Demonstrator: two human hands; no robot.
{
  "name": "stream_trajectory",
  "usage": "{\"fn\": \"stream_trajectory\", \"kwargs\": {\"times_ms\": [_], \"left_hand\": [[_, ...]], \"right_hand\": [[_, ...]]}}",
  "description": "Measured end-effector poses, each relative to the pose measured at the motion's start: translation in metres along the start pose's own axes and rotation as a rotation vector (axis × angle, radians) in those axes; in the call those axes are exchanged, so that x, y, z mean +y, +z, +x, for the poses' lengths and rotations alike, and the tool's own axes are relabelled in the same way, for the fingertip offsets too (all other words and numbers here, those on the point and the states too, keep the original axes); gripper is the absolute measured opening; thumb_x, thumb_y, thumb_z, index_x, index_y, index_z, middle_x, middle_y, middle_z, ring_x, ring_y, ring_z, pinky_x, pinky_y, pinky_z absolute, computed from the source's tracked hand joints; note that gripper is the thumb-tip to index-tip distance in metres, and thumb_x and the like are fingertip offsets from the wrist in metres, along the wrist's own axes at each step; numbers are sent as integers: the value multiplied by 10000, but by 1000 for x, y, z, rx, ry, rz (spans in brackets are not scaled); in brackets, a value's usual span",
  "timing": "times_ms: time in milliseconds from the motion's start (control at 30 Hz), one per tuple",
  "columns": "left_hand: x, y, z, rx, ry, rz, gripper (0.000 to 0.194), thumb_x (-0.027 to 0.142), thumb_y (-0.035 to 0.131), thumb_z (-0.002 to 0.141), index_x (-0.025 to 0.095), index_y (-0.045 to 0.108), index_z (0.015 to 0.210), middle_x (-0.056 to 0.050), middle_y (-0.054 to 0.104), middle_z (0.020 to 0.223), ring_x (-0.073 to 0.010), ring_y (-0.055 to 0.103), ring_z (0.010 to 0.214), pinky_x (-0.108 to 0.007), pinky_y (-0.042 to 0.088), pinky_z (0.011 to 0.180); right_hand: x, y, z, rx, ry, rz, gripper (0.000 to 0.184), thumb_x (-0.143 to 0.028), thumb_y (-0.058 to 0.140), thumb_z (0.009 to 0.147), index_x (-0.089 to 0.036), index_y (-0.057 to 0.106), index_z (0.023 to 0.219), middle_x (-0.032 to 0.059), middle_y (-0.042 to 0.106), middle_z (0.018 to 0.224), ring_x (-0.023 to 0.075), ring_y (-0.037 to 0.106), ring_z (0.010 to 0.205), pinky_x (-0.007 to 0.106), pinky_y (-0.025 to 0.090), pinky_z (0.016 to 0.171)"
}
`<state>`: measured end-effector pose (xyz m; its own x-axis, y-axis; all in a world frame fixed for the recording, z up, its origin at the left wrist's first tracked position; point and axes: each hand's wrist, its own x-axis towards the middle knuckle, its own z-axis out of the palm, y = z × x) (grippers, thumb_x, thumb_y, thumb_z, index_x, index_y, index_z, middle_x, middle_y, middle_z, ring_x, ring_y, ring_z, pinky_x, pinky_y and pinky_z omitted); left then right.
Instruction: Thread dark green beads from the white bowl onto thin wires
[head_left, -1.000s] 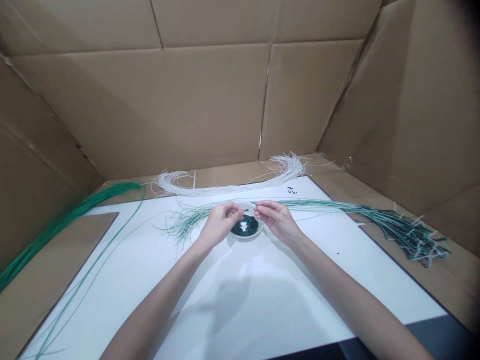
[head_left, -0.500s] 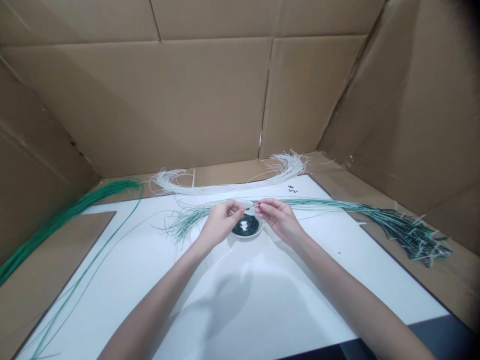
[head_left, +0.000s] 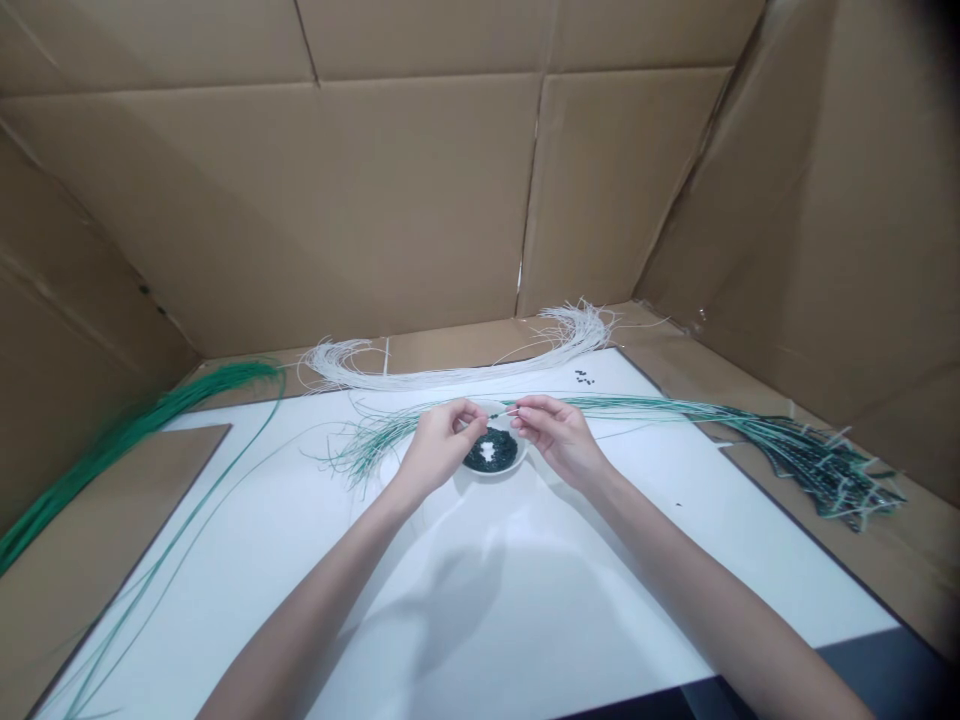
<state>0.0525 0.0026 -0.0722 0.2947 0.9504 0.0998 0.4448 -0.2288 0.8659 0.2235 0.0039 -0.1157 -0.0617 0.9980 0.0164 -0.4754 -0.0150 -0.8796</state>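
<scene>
Beads (head_left: 506,455) lie in a small white bowl (head_left: 492,474), with a white patch showing in the middle. Right of the bowl, a big bunch of green strings (head_left: 825,475) has lots of dark bits on its far end, so that part looks done. Behind the bowl, the white strings (head_left: 465,379) look plain, and so does the green bundle (head_left: 135,445) far to its left. There are plenty of beads left to use, but I can't count how many strings are done.

Just over the back of the bowl, a thin string (head_left: 502,414) with tiny dark bits goes from hand to hand. The left hand (head_left: 439,445) and right hand (head_left: 559,440) both pinch it with their fingertips. Both arms reach in from the near side, and the hands tip in toward each other.
</scene>
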Motion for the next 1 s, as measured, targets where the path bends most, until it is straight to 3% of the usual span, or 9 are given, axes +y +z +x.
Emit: {"fn": "stream_trajectory", "kwargs": {"times_ms": [1000], "left_hand": [[4, 0, -1, 18, -17, 27, 211, 312, 474, 756, 138, 592, 771, -39, 636, 725, -122, 529, 601, -221, 382, 578]], "right_hand": [[0, 1, 0, 6, -28, -12, 158, -211, 732, 581, -177, 672, 723, 12, 683, 721, 101, 632, 653, 200, 502, 621]]}}
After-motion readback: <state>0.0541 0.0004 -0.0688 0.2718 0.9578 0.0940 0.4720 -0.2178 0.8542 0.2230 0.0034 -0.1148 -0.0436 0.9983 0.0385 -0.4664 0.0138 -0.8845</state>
